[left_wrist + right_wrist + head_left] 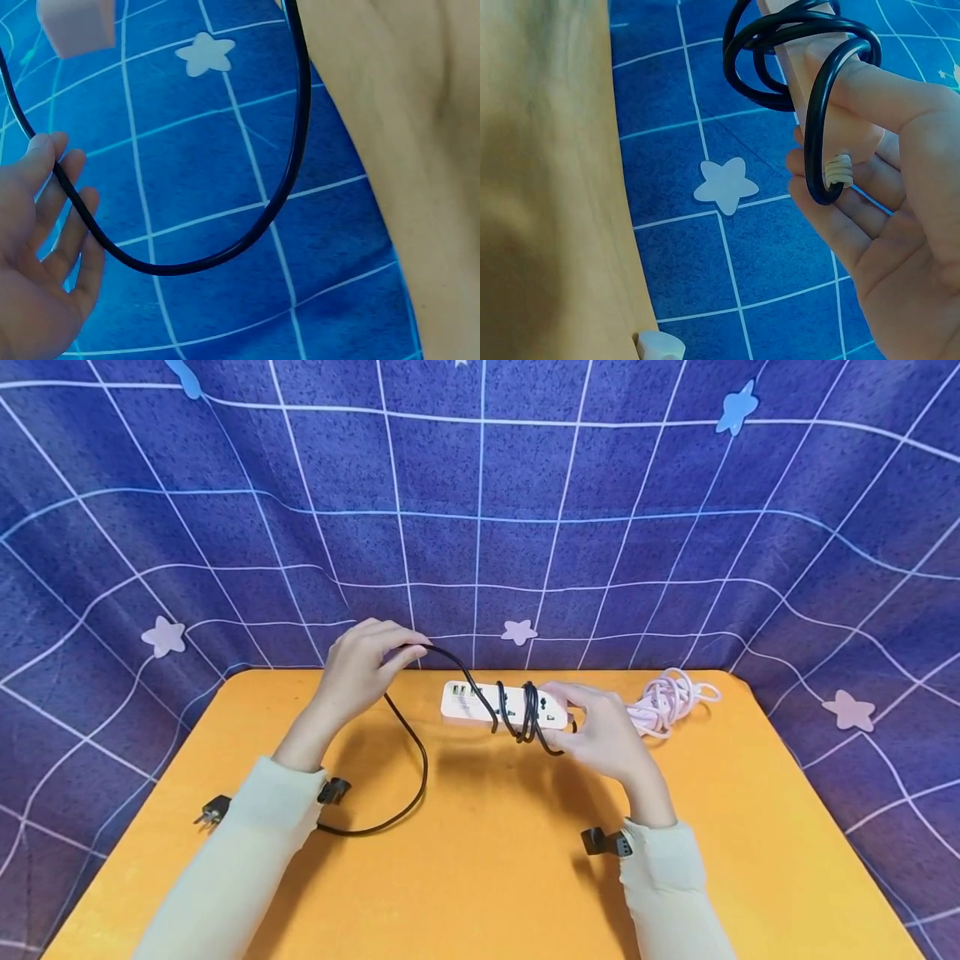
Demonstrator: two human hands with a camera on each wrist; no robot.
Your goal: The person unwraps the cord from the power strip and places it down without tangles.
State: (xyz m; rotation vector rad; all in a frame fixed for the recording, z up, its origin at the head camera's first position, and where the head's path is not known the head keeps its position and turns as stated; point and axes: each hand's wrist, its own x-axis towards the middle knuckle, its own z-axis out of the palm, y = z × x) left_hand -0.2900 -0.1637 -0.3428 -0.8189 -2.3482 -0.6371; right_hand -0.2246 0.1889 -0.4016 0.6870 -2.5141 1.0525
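Observation:
My right hand [603, 727] grips one end of a white power strip [465, 703], held above the table. Black cord is wound round the strip in several loops [530, 714]; in the right wrist view the cord [819, 135] bends back from the strip's end, beside the thumb. To the left, my left hand [367, 664] pinches the black cord [82, 214] between thumb and fingers. From there the cord hangs in a curve to the table, passing behind the left sleeve. A black plug [216, 810] lies at the left, partly hidden by that sleeve.
A pinkish-white bundle of coiled cord [663, 706] lies at the table's back right, behind my right hand. The yellow table [480, 877] meets a blue curtain [450, 552] with a white grid and stars at its back edge. Small black devices sit at both wrists.

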